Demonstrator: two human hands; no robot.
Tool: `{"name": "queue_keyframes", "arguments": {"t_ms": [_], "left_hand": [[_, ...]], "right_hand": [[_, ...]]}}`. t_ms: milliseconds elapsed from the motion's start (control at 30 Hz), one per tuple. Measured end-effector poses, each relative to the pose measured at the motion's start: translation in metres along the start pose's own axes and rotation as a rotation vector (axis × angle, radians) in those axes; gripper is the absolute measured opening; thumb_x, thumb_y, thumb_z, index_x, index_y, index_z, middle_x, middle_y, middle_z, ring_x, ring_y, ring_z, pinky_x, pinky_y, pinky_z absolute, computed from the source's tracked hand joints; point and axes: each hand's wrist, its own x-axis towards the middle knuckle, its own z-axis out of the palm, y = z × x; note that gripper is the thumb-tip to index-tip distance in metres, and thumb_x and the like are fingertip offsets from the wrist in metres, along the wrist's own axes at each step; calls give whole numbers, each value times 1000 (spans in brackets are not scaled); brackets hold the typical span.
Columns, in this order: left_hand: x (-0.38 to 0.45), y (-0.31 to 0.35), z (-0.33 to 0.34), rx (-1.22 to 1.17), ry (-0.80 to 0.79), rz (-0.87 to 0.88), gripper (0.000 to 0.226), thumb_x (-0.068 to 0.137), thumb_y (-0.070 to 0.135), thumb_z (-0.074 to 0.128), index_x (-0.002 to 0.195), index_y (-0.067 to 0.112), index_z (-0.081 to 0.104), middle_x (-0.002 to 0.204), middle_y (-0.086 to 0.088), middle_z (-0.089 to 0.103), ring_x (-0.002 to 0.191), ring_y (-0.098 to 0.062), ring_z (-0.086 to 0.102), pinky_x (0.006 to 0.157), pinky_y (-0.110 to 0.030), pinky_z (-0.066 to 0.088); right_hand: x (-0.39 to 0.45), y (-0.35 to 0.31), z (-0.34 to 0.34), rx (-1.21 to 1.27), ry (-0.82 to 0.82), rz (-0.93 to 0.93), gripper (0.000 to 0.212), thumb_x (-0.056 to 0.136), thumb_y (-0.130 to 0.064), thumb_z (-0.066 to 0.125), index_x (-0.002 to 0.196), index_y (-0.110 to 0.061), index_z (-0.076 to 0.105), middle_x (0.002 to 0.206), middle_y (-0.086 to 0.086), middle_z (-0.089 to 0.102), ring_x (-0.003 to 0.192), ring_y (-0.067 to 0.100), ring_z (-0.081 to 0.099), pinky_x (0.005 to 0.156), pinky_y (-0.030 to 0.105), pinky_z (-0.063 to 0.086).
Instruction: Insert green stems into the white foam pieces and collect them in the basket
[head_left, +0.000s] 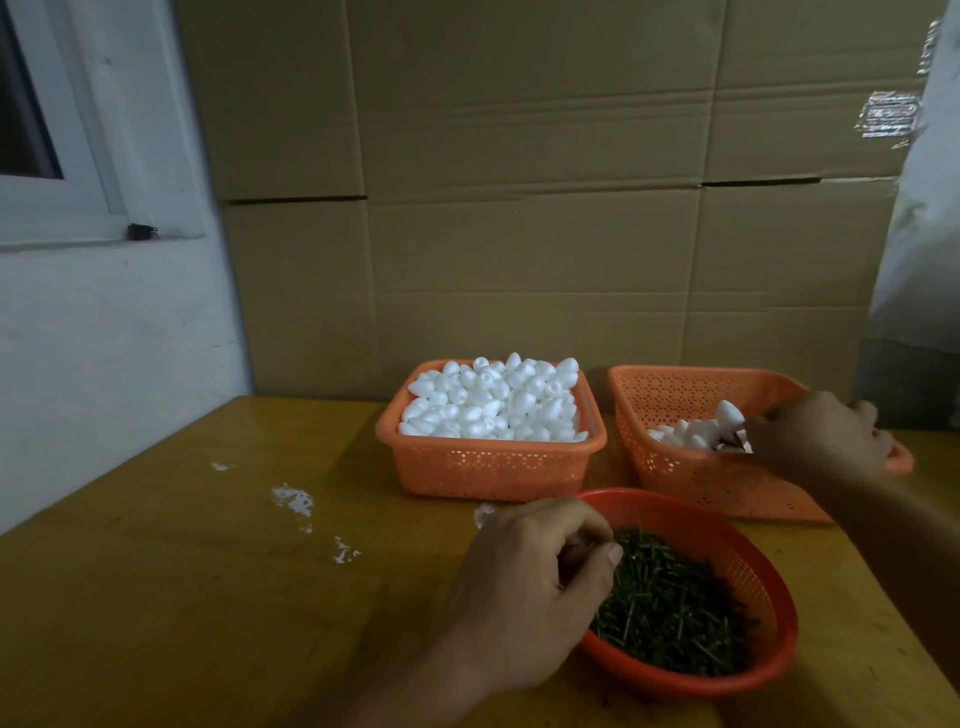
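Yellow-brown wood makes up the surface (197, 597), which carries a few white smears and crumbs (293, 500) on its left part. Behind it stands a wall of stacked cardboard boxes (519, 182), with a white painted wall (104, 338) and a window frame (67, 156) to the left.

Three containers sit close together on the right half. At the back, a square orange basket (488, 467) is heaped full of white foam pieces (493, 402). Just beside it on the right, a second orange basket (691, 483) holds a small pile of foam pieces (685, 434) in its far corner. In front of both, a round red basket (753, 577) holds a thick layer of green stems (675, 613).

The left hand (530, 587) hovers at the near-left rim of the round basket, fingers curled with thumb and forefinger pressed together over the stems; whether a stem is pinched between them cannot be told. The right hand (815, 434) reaches into the right basket, fingers curled down beside the foam pile; what they hold is too blurred to tell
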Motion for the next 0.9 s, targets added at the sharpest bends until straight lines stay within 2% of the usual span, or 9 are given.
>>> {"name": "queue_keyframes", "arguments": {"t_ms": [67, 167, 267, 333, 400, 533, 600, 767, 900], "left_hand": [[0, 0, 0, 12, 11, 8, 13, 92, 43, 59, 92, 30, 65, 75, 23, 56, 70, -3, 57, 59, -13, 36], [0, 1, 0, 36, 51, 14, 20, 92, 49, 56, 90, 30, 65, 75, 25, 56, 68, 0, 55, 61, -17, 35], [1, 0, -2, 41, 91, 16, 22, 92, 48, 56, 88, 29, 66, 73, 22, 56, 69, -1, 55, 61, -18, 36], [2, -1, -5, 50, 95, 3, 17, 94, 41, 58, 88, 28, 66, 73, 20, 55, 71, -2, 55, 61, -14, 36], [7, -4, -9, 105, 98, -19, 10, 95, 34, 61, 90, 26, 66, 74, 20, 55, 73, -1, 55, 61, -13, 37], [36, -20, -31, 230, 142, -108, 7, 94, 22, 63, 92, 22, 69, 79, 15, 62, 73, -2, 61, 63, -17, 46], [61, -34, -46, 371, 132, -159, 11, 93, 21, 62, 90, 20, 72, 84, 9, 68, 78, -6, 61, 66, -23, 47], [125, -76, -69, 626, -69, -343, 13, 89, 21, 60, 90, 18, 72, 97, -3, 72, 93, -26, 65, 78, -33, 51], [154, -93, -61, 731, -246, -432, 12, 89, 25, 60, 82, 15, 62, 103, -7, 69, 95, -28, 63, 81, -37, 53]], "right_hand": [[-12, 1, -5, 78, 4, -73, 36, 93, -30, 58, 64, -11, 67, 70, 7, 52, 114, 36, 48, 104, 52, 32], [-35, 2, -17, 261, -34, -190, 28, 95, -25, 55, 74, -19, 72, 65, 8, 66, 80, 34, 59, 81, 44, 33], [-69, 0, -31, 388, -93, -314, 30, 98, -20, 55, 81, -42, 65, 72, -2, 72, 56, 23, 59, 65, 38, 38], [-94, 1, -33, 460, -126, -378, 30, 98, -16, 55, 91, -44, 65, 80, -8, 72, 41, 13, 54, 46, 28, 42], [-113, 2, -30, 466, -155, -450, 27, 97, -16, 58, 96, -42, 66, 78, -8, 73, 38, 12, 56, 38, 24, 41], [-131, -1, -18, 320, -184, -560, 19, 91, -21, 66, 97, -38, 71, 77, -13, 73, 59, -3, 64, 56, 23, 49], [-134, -2, -16, 234, -209, -577, 16, 90, -26, 68, 101, -37, 72, 83, -17, 71, 72, 2, 68, 69, 29, 58], [-138, -3, -16, 92, -293, -665, 14, 88, -36, 70, 101, -39, 73, 88, -20, 72, 82, 5, 69, 78, 32, 58], [-139, -3, -21, 12, -334, -712, 15, 87, -42, 68, 101, -43, 72, 90, -22, 72, 86, 7, 69, 81, 33, 56]]}}
